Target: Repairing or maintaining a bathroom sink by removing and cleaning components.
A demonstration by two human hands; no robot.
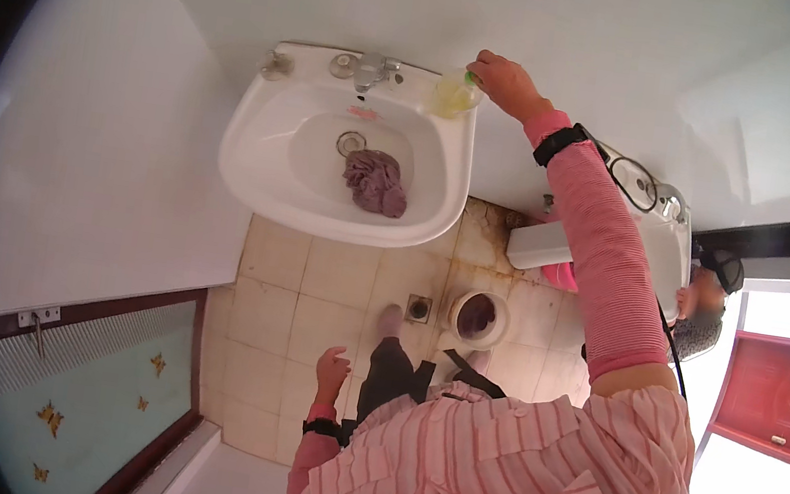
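Spreading over the lower middle of the frame, the tiled floor (335,279) lies beneath everything. At lower left stands a pale door (104,378) with gold butterfly shapes. The white sink (318,220) occupies the upper middle. Below and right of it, near frame centre, a white bucket (498,325) stands on the floor with something dark purple inside. A crumpled mauve cloth (377,182) lies in the basin, right of its middle. At upper centre-right, the right hand (509,82) has its grip clamped on the green top of a yellowish bottle (453,101) at the sink's back right corner; blur hides whether the base touches the rim. The left hand (333,374), lower centre, hangs above the floor, grip apart, fingers loosely bent. The grey tap (373,72) sits at the sink's back edge, above the round drain (352,143).
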